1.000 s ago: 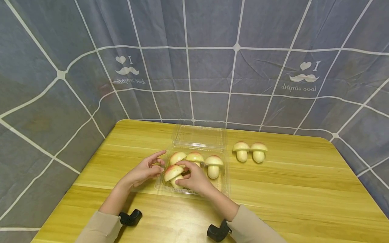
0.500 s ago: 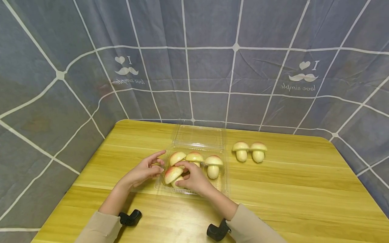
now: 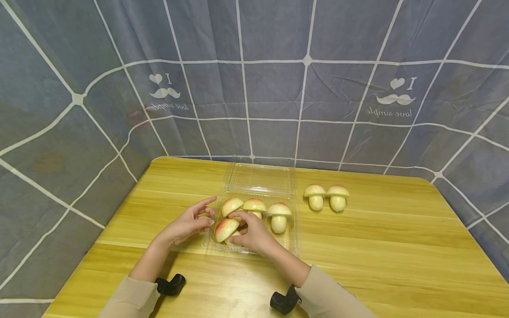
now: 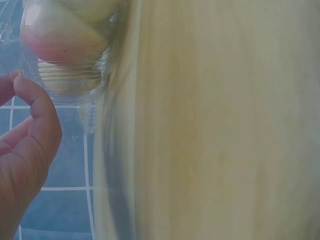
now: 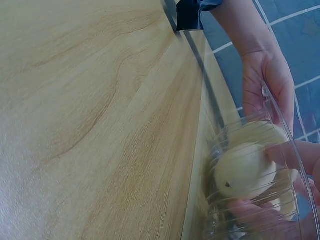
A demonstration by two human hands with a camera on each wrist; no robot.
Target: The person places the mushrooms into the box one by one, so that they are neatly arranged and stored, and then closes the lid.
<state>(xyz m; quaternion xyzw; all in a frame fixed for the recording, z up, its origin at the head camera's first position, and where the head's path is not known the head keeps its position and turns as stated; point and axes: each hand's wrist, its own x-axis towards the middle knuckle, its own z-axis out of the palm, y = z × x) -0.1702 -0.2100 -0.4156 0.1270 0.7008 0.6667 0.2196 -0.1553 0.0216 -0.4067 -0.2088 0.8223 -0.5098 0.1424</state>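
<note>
In the head view a clear plastic clamshell box (image 3: 287, 241) lies open, its lid (image 3: 260, 176) folded back. My right hand (image 3: 254, 232) grips a pale yellow toy mushroom (image 3: 226, 230) by its stem, inside the box's front left corner. The red-tinged cap leans left. Behind it sit a second mushroom (image 3: 232, 206) and a third (image 3: 254, 205), partly hidden by my fingers; another mushroom (image 3: 279, 217) stands to the right. My left hand (image 3: 187, 225) is at the box's left side. Its thumb and finger (image 4: 37, 107) pinch the clear rim in the left wrist view.
Two more toy mushrooms (image 3: 327, 198) lie side by side on the wooden table (image 3: 389, 247), right of the box. A grey curtain with white lines (image 3: 274, 92) hangs behind the table. Both wrists wear black camera mounts (image 3: 171, 285).
The mushroom in my right hand has tilted further left and settled slightly lower in the box's front left corner. My left hand has stayed in place.
</note>
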